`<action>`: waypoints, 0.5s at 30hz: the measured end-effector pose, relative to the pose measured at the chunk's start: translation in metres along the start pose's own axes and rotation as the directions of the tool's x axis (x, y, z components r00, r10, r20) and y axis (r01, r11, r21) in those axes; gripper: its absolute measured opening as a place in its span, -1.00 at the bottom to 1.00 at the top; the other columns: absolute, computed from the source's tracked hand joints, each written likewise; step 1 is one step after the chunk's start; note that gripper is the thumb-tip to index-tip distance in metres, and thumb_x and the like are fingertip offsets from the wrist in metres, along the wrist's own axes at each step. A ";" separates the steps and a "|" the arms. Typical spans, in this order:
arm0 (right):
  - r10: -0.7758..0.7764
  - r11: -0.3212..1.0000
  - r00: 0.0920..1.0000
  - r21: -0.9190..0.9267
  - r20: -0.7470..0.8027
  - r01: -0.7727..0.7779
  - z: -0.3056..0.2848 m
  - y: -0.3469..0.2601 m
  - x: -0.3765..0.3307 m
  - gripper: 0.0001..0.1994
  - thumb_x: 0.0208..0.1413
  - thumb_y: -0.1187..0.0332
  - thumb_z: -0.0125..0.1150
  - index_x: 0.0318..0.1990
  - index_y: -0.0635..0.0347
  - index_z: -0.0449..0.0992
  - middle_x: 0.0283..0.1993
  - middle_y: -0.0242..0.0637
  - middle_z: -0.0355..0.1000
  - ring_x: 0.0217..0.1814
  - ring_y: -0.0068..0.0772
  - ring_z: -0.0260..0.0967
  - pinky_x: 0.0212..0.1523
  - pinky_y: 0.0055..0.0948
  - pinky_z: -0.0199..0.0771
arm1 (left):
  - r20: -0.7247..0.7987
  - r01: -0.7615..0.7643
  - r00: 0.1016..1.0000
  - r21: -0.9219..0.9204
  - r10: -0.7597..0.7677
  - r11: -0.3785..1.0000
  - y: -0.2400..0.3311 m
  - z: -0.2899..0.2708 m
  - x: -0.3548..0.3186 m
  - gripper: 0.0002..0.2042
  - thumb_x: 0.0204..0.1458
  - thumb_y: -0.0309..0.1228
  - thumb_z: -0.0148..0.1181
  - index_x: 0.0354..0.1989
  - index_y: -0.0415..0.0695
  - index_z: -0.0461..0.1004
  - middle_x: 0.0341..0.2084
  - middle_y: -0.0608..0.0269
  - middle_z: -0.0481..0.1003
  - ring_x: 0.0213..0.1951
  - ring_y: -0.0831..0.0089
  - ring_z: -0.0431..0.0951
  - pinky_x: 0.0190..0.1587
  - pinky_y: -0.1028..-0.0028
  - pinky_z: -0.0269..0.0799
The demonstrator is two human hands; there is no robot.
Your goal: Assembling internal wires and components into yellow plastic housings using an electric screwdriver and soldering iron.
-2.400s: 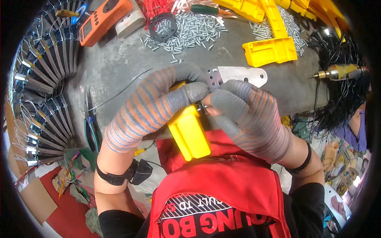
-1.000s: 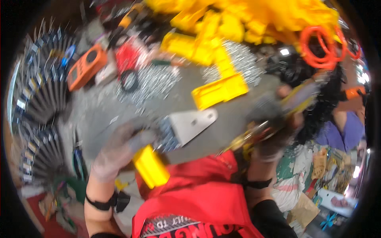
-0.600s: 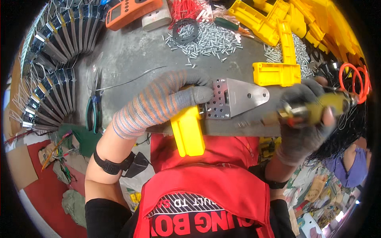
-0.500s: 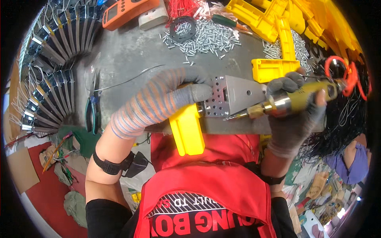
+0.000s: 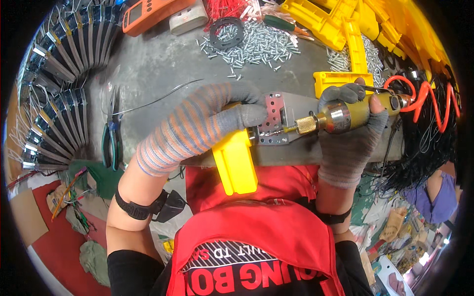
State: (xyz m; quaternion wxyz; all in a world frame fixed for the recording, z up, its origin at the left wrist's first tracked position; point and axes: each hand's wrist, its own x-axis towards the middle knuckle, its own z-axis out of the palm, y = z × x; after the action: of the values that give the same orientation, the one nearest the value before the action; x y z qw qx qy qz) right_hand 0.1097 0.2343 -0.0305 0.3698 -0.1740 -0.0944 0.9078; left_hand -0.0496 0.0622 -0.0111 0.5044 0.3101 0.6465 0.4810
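While the red apron [image 5: 256, 227] fills the space nearest the body, the yellow plastic part [image 5: 234, 167] hangs above it, jutting past the near edge of the counter [image 5: 148, 64]. The left hand [image 5: 212, 118] has its gloved fingers clenched around the part's upper end. Opposite, the fingers of the right hand [image 5: 347, 148] are wrapped around a power screwdriver [image 5: 340, 116], its thin bit [image 5: 279, 132] aimed left, the tip just beside the dark piece [image 5: 253, 133] at the part's side; whether they touch, I cannot tell. A metal plate with holes [image 5: 273, 112] shows behind the bit, close to the left thumb. As for progress, the work looks under way rather than finished: part and tool are both in hand and seem lined up, yet no completed joint shows, and how much is left cannot be told. Off to the left lie pliers [image 5: 112, 133]; farther away sit a heap of screws [image 5: 264, 44] with a black ring [image 5: 240, 34] on it, more yellow pieces [image 5: 355, 44] and an orange meter [image 5: 153, 15].
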 end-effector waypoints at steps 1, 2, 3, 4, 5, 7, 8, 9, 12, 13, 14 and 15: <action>0.003 1.000 1.000 0.000 0.001 -0.003 -0.001 0.000 0.000 -0.66 0.10 0.30 0.18 -0.01 0.23 0.34 -0.27 -0.43 0.30 -0.23 -0.49 0.32 0.08 -0.26 0.37 | -0.009 -0.007 1.000 0.017 0.007 1.000 0.000 0.000 -0.001 -0.66 0.08 -0.15 0.26 -0.24 -0.22 0.52 -0.43 0.34 0.50 -0.34 0.58 0.48 -0.20 0.53 0.41; 0.002 1.000 1.000 0.007 0.011 -0.002 -0.003 -0.002 0.001 -0.66 0.10 0.30 0.18 -0.01 0.23 0.34 -0.27 -0.43 0.30 -0.23 -0.49 0.32 0.08 -0.26 0.37 | -0.012 -0.007 1.000 0.017 0.007 1.000 -0.002 0.000 -0.001 -0.66 0.08 -0.15 0.26 -0.24 -0.22 0.52 -0.43 0.34 0.50 -0.34 0.58 0.48 -0.20 0.53 0.41; -0.001 1.000 1.000 0.014 0.021 0.001 -0.004 -0.002 0.001 -0.66 0.11 0.30 0.18 -0.01 0.24 0.34 -0.27 -0.43 0.31 -0.23 -0.49 0.32 0.08 -0.26 0.37 | -0.015 -0.059 0.998 0.042 0.060 0.997 -0.004 0.000 -0.001 -0.67 0.08 -0.15 0.26 -0.25 -0.22 0.52 -0.43 0.35 0.50 -0.34 0.58 0.48 -0.20 0.53 0.41; 0.000 1.000 1.000 0.015 0.024 -0.001 -0.003 -0.001 0.001 -0.66 0.11 0.30 0.18 -0.01 0.24 0.34 -0.27 -0.43 0.31 -0.23 -0.49 0.32 0.08 -0.26 0.37 | -0.016 -0.111 0.994 0.067 0.112 0.992 -0.005 0.000 -0.001 -0.67 0.08 -0.15 0.26 -0.25 -0.22 0.52 -0.43 0.35 0.50 -0.33 0.58 0.48 -0.20 0.54 0.40; -0.018 1.000 1.000 -0.019 0.023 0.018 -0.003 -0.001 0.001 -0.66 0.11 0.29 0.18 -0.01 0.24 0.34 -0.28 -0.44 0.31 -0.24 -0.49 0.32 0.08 -0.26 0.36 | -0.019 -0.111 0.993 0.069 0.113 0.991 -0.007 0.000 -0.001 -0.67 0.08 -0.15 0.26 -0.25 -0.22 0.52 -0.43 0.35 0.50 -0.33 0.58 0.48 -0.20 0.54 0.40; -0.039 0.998 0.999 -0.052 0.022 0.040 -0.002 -0.001 0.000 -0.66 0.11 0.29 0.18 -0.01 0.24 0.35 -0.28 -0.44 0.31 -0.24 -0.49 0.33 0.09 -0.27 0.36 | -0.021 -0.054 0.998 0.007 0.055 0.998 -0.008 0.001 0.000 -0.69 0.09 -0.16 0.25 -0.26 -0.21 0.52 -0.43 0.35 0.50 -0.33 0.59 0.48 -0.20 0.55 0.40; -0.039 0.997 0.999 -0.065 0.021 0.040 0.000 0.000 -0.001 -0.67 0.12 0.28 0.18 -0.03 0.23 0.35 -0.29 -0.45 0.32 -0.24 -0.50 0.33 0.08 -0.28 0.35 | -0.021 -0.055 0.998 0.008 0.055 0.998 -0.006 0.001 0.000 -0.69 0.09 -0.16 0.25 -0.26 -0.21 0.52 -0.43 0.35 0.50 -0.33 0.59 0.48 -0.20 0.55 0.40; -0.037 0.996 0.999 -0.077 0.021 0.038 0.001 0.001 0.000 -0.69 0.12 0.28 0.17 -0.04 0.22 0.36 -0.29 -0.46 0.32 -0.25 -0.50 0.33 0.08 -0.29 0.35 | -0.010 -0.036 0.999 0.005 0.036 0.999 -0.002 0.000 -0.001 -0.69 0.09 -0.17 0.25 -0.27 -0.21 0.51 -0.43 0.34 0.50 -0.33 0.59 0.48 -0.20 0.55 0.40; -0.041 0.993 0.998 -0.105 0.055 0.046 0.000 0.002 -0.001 -0.70 0.12 0.26 0.18 -0.07 0.19 0.36 -0.31 -0.46 0.31 -0.25 -0.51 0.32 0.08 -0.31 0.34 | 0.002 -0.015 1.000 -0.020 0.015 1.000 -0.001 0.000 -0.001 -0.69 0.10 -0.17 0.25 -0.28 -0.21 0.51 -0.44 0.34 0.50 -0.34 0.59 0.48 -0.21 0.54 0.41; -0.039 0.993 0.998 -0.105 0.055 0.045 -0.001 0.003 -0.001 -0.70 0.12 0.26 0.18 -0.07 0.19 0.36 -0.31 -0.46 0.31 -0.25 -0.51 0.32 0.08 -0.31 0.34 | 0.006 -0.012 1.000 -0.043 0.012 0.999 -0.001 0.001 -0.002 -0.69 0.10 -0.17 0.24 -0.28 -0.21 0.51 -0.45 0.34 0.50 -0.35 0.59 0.49 -0.21 0.54 0.41; -0.021 0.997 0.998 -0.074 0.059 0.025 -0.002 0.003 -0.001 -0.70 0.12 0.24 0.18 -0.07 0.19 0.36 -0.31 -0.46 0.30 -0.25 -0.52 0.32 0.08 -0.31 0.33 | 0.004 -0.011 1.000 -0.044 0.012 0.999 -0.002 0.002 -0.002 -0.69 0.10 -0.17 0.24 -0.28 -0.21 0.51 -0.45 0.34 0.50 -0.35 0.59 0.49 -0.21 0.54 0.41; -0.003 0.999 0.998 -0.046 0.063 0.006 -0.002 0.004 -0.001 -0.70 0.12 0.23 0.18 -0.07 0.18 0.36 -0.32 -0.46 0.30 -0.25 -0.53 0.32 0.07 -0.30 0.33 | -0.009 -0.029 1.000 -0.061 0.028 0.998 -0.004 0.003 -0.001 -0.69 0.10 -0.16 0.24 -0.29 -0.21 0.51 -0.45 0.34 0.50 -0.36 0.58 0.49 -0.22 0.54 0.41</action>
State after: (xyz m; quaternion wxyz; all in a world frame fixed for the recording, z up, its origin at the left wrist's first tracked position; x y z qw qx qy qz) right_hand 0.1090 0.2313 -0.0333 0.3647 -0.1538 -0.1271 0.9095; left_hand -0.0456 0.0605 -0.0145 0.5040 0.3017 0.6292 0.5090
